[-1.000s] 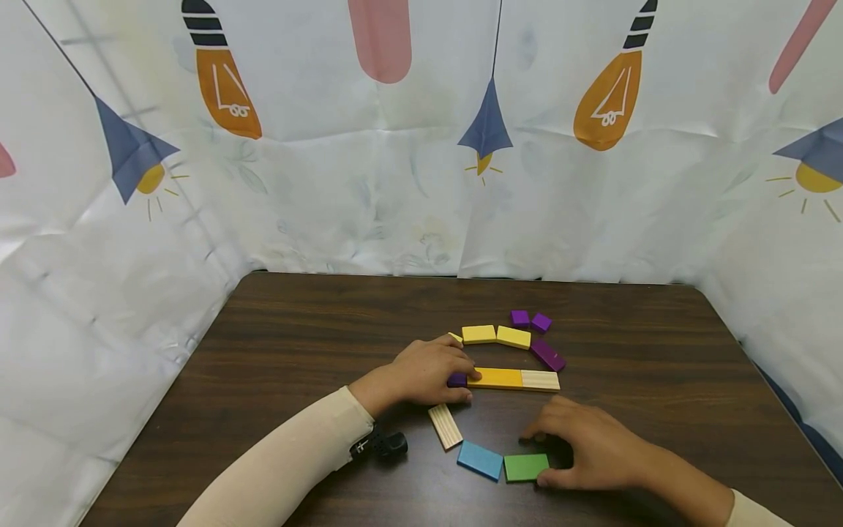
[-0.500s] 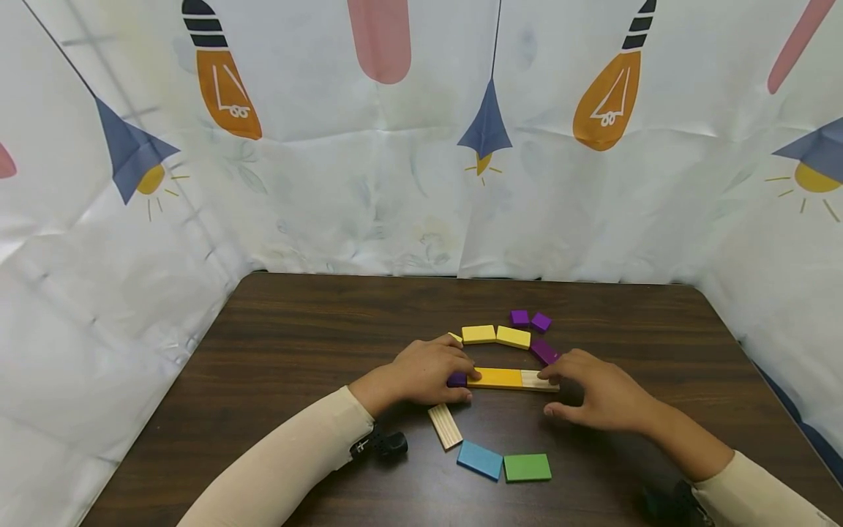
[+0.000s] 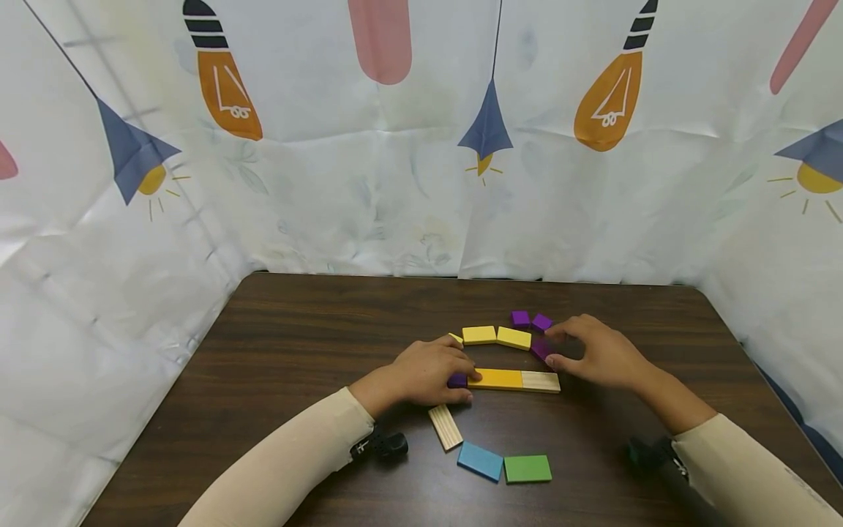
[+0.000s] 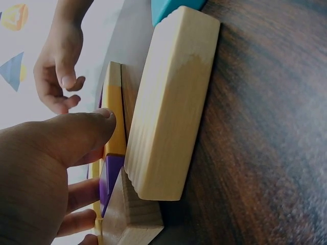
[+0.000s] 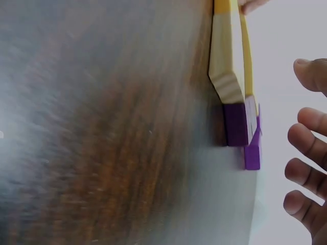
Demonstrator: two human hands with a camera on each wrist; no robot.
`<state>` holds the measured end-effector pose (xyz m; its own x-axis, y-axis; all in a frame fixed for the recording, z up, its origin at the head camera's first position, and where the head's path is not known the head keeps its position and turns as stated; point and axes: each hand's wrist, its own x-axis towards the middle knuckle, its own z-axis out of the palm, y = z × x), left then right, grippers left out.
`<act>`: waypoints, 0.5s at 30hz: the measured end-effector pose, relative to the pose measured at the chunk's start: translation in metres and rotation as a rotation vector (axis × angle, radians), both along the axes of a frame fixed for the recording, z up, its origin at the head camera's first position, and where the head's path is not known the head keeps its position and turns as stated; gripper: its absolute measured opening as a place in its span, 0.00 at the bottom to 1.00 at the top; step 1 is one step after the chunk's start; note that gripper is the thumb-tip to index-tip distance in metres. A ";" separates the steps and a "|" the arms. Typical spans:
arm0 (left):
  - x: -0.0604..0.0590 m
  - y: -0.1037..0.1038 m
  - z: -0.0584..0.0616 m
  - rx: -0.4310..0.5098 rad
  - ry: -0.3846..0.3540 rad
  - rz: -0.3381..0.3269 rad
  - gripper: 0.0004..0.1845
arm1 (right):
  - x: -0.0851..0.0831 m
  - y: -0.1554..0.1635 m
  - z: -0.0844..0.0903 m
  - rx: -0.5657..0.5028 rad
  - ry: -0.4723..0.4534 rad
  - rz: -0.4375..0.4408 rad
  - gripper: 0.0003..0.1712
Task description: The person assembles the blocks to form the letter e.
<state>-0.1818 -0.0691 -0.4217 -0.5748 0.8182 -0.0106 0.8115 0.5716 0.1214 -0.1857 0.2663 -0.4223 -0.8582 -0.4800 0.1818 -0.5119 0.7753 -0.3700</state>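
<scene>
Currently | left hand (image 3: 428, 369) pinches small purple block (image 3: 456, 380) at the orange bar's (image 3: 495, 378) end | right hand (image 3: 596, 353) curls over long purple block (image 3: 541, 349), contact unclear | risk: nudging yellow blocks (image 3: 496, 336) on the tabletop (image 3: 296, 344).

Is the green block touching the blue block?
Yes, in the head view the green block lies flat on the table with its left edge against the blue block.
</scene>
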 end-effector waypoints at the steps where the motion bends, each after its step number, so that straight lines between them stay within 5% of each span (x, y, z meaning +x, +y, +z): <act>1: 0.000 0.000 0.000 0.001 -0.001 0.000 0.20 | -0.003 0.000 -0.001 -0.003 -0.007 -0.010 0.26; 15: 0.000 0.000 0.000 0.004 -0.010 0.007 0.20 | -0.035 0.000 -0.011 0.011 -0.051 -0.126 0.28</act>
